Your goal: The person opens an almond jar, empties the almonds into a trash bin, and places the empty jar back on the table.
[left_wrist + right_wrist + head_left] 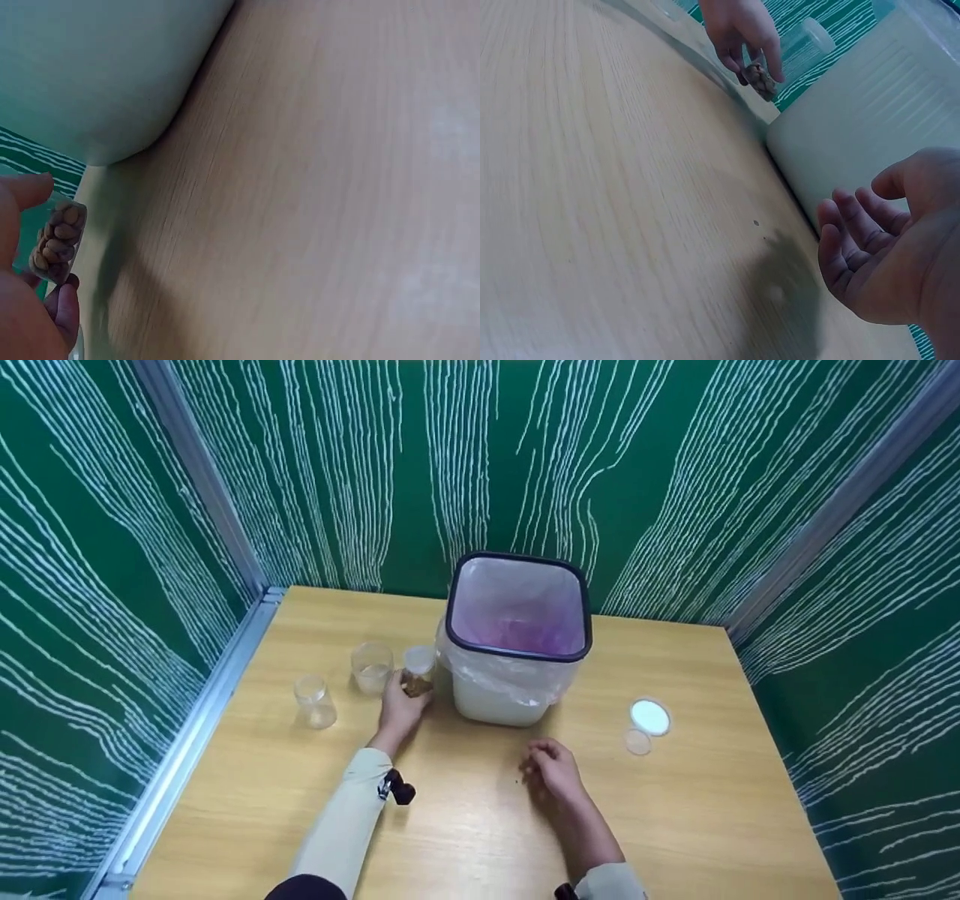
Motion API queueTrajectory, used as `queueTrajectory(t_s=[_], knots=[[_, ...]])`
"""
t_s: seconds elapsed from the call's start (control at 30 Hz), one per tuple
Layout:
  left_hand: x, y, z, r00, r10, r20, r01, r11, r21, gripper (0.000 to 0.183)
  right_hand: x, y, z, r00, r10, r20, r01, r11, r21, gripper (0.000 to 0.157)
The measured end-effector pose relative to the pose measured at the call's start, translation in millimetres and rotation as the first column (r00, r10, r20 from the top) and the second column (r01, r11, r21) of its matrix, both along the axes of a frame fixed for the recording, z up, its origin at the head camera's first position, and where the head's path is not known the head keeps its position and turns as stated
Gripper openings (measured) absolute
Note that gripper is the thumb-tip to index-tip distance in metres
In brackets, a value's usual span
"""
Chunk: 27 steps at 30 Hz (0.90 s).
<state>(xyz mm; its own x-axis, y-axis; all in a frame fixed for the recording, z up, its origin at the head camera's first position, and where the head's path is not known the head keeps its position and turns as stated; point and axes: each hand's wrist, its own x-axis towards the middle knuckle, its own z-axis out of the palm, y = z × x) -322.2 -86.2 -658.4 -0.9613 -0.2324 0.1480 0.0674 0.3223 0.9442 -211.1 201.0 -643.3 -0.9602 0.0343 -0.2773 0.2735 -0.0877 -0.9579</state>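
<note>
My left hand (401,711) grips a small clear jar (419,661) with a whitish, see-through top and brown nuts in its lower part. In the left wrist view the nuts (60,241) show between the thumb and fingers; their exact kind I cannot tell. The jar is close to the left side of a white bin (495,701). Over the table, in front of the bin, my right hand (551,767) hangs with loosely curled fingers. In the right wrist view those fingers (859,225) hold nothing.
The bin has a black rim (517,652) and a clear bag liner. Left of the held jar stand a wide clear jar (373,669) and a narrower one (316,703). A white lid (650,717) and a clear lid (638,742) lie right. Tiny crumbs (756,223) dot the wooden table.
</note>
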Motion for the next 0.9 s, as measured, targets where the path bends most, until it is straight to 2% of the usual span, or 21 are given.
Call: queueTrajectory(t_s=[0.23, 0.4, 0.5, 0.77, 0.9], knots=[[17.5, -7, 0.0, 0.997, -0.057, -0.043, 0.060, 0.996, 0.072, 0.047, 1.4, 2, 4.6, 0.998, 0.031, -0.048, -0.023, 0.986, 0.167, 0.025], [38.6, -14, -1.4, 0.997, -0.066, -0.033, 0.066, 0.998, 0.014, 0.052, 8.7, 4, 7.1, 0.999, 0.031, -0.044, -0.025, 0.990, 0.136, 0.023], [48.7, -15, 2.7, 0.996, -0.079, -0.045, 0.079, 0.997, -0.005, 0.053, 11.6, 5, 19.4, 0.998, 0.042, -0.051, -0.035, 0.992, 0.119, 0.020], [72.3, -5, 14.9, 0.983, -0.116, -0.145, 0.110, 0.993, -0.048, 0.053, 5.5, 6, 35.6, 0.995, -0.004, -0.100, 0.019, 0.988, 0.152, 0.017], [80.4, 0, 23.6, 0.975, -0.140, -0.174, 0.128, 0.989, -0.076, 0.055, 5.3, 5, 49.9, 0.992, 0.013, -0.123, 0.005, 0.989, 0.146, 0.015]])
